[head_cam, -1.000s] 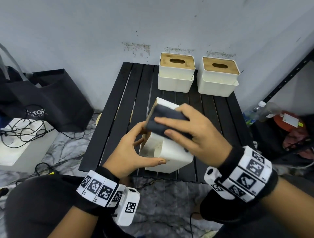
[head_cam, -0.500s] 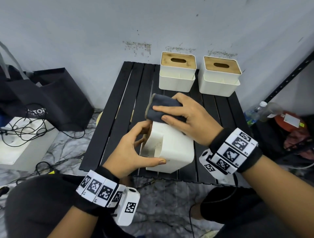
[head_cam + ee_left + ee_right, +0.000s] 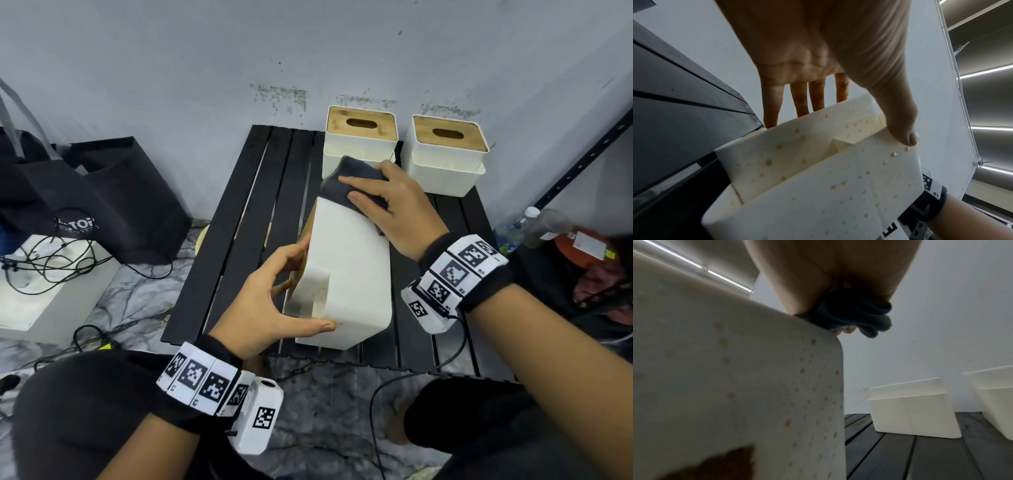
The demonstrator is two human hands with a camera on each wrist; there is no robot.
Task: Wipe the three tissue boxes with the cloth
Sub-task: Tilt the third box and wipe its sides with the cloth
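Observation:
A white tissue box (image 3: 349, 274) lies tipped on its side at the front of the black slatted table (image 3: 239, 240); its white faces show small yellowish spots (image 3: 818, 186). My left hand (image 3: 310, 286) grips its near end, thumb on the white face and fingers on the wooden lid side (image 3: 855, 121). My right hand (image 3: 376, 202) holds a folded dark cloth (image 3: 352, 181) pressed against the box's far upper edge (image 3: 855, 314). Two more white tissue boxes with wooden lids stand upright at the back, one (image 3: 361, 144) behind the cloth, one (image 3: 448, 154) to its right.
Black bags (image 3: 102, 198) and a white block with tangled cables (image 3: 41, 284) lie on the floor to the left. Bottles (image 3: 520, 226) and a black metal rack post (image 3: 582, 161) are on the right. A wall rises just behind the table.
My right hand has slid the cloth away from me along the box's upper face to its far end. The left hand has kept its hold on the box.

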